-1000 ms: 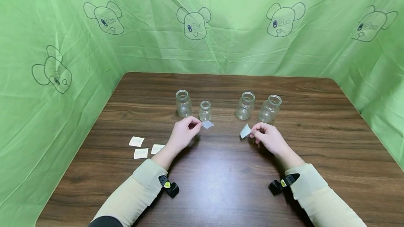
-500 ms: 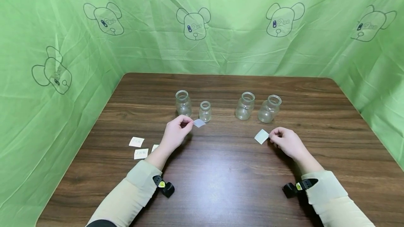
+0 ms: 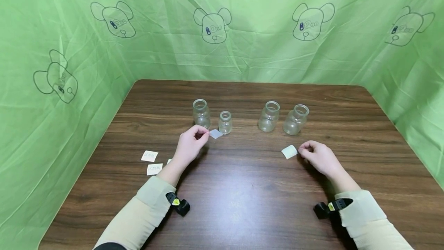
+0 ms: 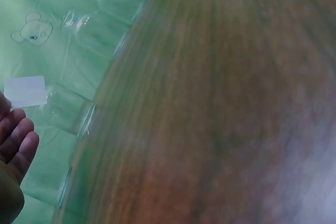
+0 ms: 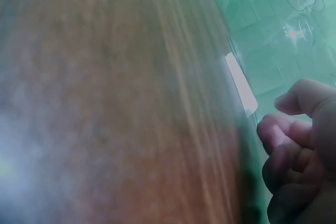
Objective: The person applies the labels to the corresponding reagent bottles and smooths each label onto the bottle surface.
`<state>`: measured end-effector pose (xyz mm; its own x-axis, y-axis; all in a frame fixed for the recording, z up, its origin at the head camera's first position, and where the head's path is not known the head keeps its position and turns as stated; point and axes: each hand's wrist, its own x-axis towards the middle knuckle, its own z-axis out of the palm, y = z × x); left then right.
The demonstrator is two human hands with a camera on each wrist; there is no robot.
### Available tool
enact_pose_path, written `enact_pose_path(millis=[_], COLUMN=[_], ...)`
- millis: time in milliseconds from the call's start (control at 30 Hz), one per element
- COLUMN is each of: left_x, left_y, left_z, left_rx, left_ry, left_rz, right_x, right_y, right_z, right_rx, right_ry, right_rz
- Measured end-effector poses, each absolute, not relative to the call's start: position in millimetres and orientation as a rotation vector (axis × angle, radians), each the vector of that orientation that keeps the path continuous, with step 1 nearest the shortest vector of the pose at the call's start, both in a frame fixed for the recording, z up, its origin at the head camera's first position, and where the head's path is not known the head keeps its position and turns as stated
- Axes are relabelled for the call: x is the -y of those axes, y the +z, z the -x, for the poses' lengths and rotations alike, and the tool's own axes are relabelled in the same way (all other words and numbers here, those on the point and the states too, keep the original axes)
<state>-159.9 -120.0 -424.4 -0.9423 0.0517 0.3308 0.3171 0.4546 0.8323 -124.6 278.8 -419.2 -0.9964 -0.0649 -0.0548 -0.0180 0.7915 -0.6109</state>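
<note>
In the head view my left hand (image 3: 190, 144) pinches a small pale square sticker (image 3: 216, 134) by its edge, close in front of the small glass jar (image 3: 225, 124). The left wrist view has this sticker (image 4: 26, 91) beyond the fingertips. A taller glass jar (image 3: 201, 115) stands just behind the same hand. On the right, a white square of paper (image 3: 289, 151) lies on the table with a lifted edge. Beside it is my right hand (image 3: 319, 157), its fingers loosely curled. The right wrist view shows a gap between thumb and forefinger, apart from the paper (image 5: 241, 85).
Two more glass jars, one (image 3: 268, 117) upright and another (image 3: 296, 120) to its right, stand behind the white paper. Handwritten labels (image 3: 154, 169) lie at left, one mostly hidden by my left forearm. A green cloth (image 3: 243, 61) hangs around the brown table (image 3: 236, 203).
My right hand has moved right, laid the white paper on the table and let go of it. My left hand has drawn back a little leftward, still pinching the sticker.
</note>
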Motion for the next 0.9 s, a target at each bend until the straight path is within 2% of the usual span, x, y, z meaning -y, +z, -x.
enact_pose_path(millis=[267, 533, 900], left_x=[121, 124, 101], left_y=[-424, -422, -418], left_z=[159, 155, 153], left_rx=[2.443, 2.439, 2.435], left_ry=[-1.472, -1.446, -1.347], left_rz=[0.316, 0.291, 0.4], right_x=[-249, -185, -114], right_y=[-415, -404, -395], right_z=[132, 144, 148], right_rx=[-2.953, -2.848, -2.563], right_ry=[-1.07, -1.271, -1.474], right_rz=[0.183, 0.394, 0.566])
